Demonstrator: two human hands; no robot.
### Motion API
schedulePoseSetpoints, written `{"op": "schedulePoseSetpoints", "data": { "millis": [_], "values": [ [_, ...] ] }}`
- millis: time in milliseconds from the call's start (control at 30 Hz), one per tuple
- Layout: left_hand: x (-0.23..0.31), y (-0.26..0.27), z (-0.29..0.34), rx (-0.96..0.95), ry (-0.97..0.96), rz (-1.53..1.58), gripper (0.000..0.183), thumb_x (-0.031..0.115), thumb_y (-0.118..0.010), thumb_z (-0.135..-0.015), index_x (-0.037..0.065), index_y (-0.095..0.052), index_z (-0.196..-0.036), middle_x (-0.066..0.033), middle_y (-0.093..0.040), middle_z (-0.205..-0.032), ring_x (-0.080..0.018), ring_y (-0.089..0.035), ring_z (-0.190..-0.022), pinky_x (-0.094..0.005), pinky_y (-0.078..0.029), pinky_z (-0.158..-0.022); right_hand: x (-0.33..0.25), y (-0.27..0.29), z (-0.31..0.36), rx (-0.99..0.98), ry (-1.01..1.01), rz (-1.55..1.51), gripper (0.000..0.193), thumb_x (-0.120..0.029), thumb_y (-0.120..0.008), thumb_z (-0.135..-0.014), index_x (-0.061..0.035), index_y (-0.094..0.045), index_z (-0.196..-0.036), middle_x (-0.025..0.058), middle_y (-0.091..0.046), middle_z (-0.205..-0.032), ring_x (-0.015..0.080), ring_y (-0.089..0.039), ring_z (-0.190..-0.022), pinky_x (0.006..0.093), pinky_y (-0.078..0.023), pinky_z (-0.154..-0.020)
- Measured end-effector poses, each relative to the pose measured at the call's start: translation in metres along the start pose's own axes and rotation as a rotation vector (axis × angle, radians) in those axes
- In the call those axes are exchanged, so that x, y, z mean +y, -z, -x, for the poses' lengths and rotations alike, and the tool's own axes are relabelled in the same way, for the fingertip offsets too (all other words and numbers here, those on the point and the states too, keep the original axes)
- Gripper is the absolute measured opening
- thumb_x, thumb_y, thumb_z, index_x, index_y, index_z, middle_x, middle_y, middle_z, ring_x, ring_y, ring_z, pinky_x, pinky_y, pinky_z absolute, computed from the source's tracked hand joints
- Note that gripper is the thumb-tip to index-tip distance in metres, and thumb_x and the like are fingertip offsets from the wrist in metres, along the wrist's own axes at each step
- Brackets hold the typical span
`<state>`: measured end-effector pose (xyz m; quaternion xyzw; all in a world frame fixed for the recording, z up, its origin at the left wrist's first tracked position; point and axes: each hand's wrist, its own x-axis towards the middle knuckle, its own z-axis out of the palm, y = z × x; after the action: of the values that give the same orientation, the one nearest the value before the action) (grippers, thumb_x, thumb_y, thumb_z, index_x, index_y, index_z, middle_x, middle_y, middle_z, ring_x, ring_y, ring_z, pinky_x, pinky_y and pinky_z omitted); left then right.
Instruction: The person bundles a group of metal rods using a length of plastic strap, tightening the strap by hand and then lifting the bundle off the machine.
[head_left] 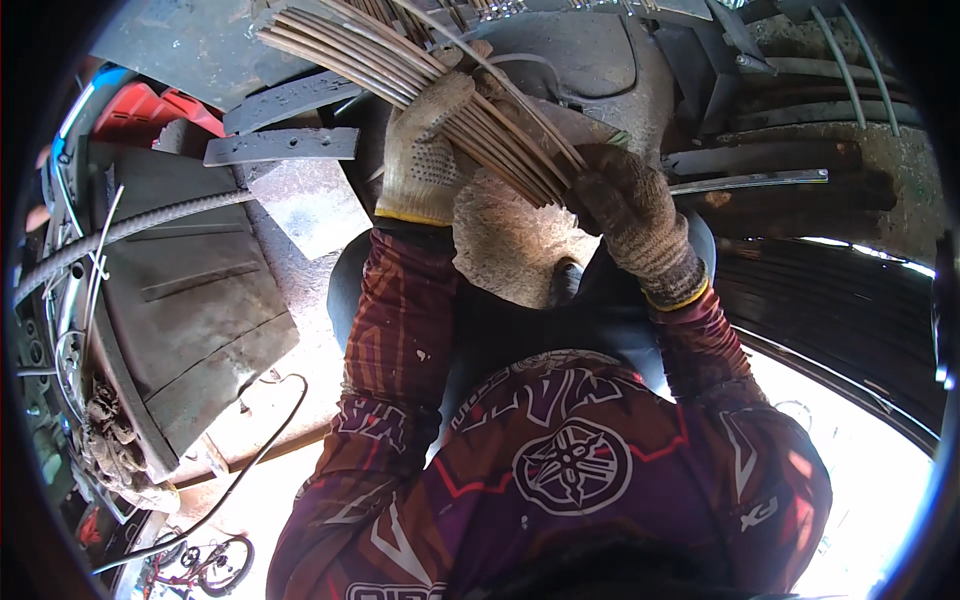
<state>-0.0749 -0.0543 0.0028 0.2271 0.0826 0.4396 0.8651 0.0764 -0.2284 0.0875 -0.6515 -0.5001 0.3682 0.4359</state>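
A bundle of thin brownish metal rods (pixel 345 55) slants from the upper left down to the middle. My left hand (pixel 428 145), in a pale knitted glove with dark dots, is wrapped round the bundle. At the bundle's near right end my right hand (pixel 635 215), in a dirtier, darker knitted glove, is closed on the rod ends. One longer rod (pixel 500 75) lies apart from the rest, running from the top edge down to my right fingers. My right fingertips are partly hidden, so their exact hold on single rods is unclear.
A ribbed steel bar (pixel 150 220) crosses the left side above a large dark metal panel (pixel 190 300). Flat grey strips (pixel 280 146) lie near my left hand. Metal pieces and bars (pixel 800 110) crowd the right. A black cable (pixel 250 450) curves at lower left, near a bicycle (pixel 215 565).
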Motion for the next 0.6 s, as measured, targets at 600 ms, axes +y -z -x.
{"op": "schedulePoseSetpoints", "data": {
  "millis": [600],
  "values": [
    [0.002,-0.015,0.005,-0.051,0.002,0.105,0.026,0.010,-0.066,-0.094,-0.001,-0.063,-0.118,-0.0137,-0.066,-0.114,-0.0312,-0.068,-0.110,-0.0502,-0.063,-0.087,0.007,0.012,-0.003,-0.112,0.081,0.241,0.025,-0.007,-0.064,-0.100,0.0032,-0.063,-0.123,0.0087,-0.070,-0.098,0.0111,-0.065,-0.082,0.0269,-0.054,-0.072]
  ]
}}
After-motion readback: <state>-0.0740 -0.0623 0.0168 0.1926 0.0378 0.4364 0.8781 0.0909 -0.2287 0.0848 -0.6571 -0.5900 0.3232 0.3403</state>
